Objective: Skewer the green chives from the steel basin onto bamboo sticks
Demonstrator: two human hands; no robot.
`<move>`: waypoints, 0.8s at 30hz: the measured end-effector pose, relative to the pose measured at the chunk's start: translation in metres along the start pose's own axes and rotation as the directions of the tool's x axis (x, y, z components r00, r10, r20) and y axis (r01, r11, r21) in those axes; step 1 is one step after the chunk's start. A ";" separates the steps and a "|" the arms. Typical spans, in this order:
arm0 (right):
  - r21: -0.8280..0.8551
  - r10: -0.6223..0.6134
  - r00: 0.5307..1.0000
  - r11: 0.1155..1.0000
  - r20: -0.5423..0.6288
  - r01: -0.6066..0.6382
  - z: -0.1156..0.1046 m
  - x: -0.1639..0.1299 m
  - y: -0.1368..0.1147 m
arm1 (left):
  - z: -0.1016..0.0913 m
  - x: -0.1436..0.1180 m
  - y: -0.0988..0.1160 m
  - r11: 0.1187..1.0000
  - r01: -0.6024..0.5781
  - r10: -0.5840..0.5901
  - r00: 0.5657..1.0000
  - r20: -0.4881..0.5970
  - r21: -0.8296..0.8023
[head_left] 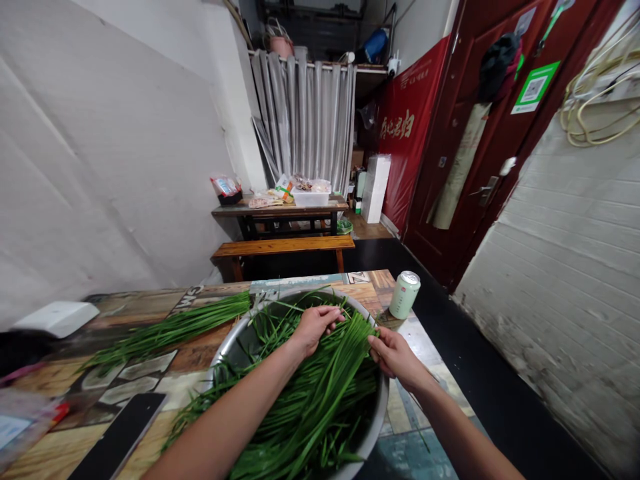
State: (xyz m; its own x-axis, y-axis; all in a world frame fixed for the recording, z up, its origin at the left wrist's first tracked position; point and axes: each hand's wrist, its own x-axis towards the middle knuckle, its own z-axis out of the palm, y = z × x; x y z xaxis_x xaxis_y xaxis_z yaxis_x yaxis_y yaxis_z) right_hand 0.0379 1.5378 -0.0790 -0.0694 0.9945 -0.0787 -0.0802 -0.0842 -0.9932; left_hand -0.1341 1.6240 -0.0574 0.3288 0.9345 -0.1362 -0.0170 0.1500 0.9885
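Note:
A wide metal basin (384, 400) on the table is heaped with long green garlic chives (320, 407). My right hand (395, 353) is closed round one end of a bunch at the basin's right rim, the leaves trailing down to the left. Over the middle of the basin, my left hand (316, 327) is pinched, thumb against fingers, close to the bunch's upper end. Whatever lies between those fingertips is too small to make out. More chives (190, 327) lie in a loose pile on the table, left of the basin.
A pale green can (405, 295) stands near the table's right corner, just beyond my right hand. At the left are a dark phone (120, 437), a white box-like object (57, 319) and a plastic bag (23, 427). Farther off stand a wooden bench (283, 247) and another table (235, 210).

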 end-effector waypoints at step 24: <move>0.079 -0.022 0.999 0.997 -0.035 0.024 -0.003 -0.011 0.005 | -0.004 -0.007 0.005 0.927 -0.092 0.075 0.995 0.060 0.363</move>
State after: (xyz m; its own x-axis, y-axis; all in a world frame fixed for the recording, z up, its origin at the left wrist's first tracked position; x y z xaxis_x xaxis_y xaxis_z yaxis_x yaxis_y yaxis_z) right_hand 0.0411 1.5267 -0.0833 -0.0329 0.9977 -0.0601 -0.1601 -0.0646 -0.9850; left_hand -0.1404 1.6192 -0.0518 0.3823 0.9223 -0.0570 0.2971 -0.0643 0.9527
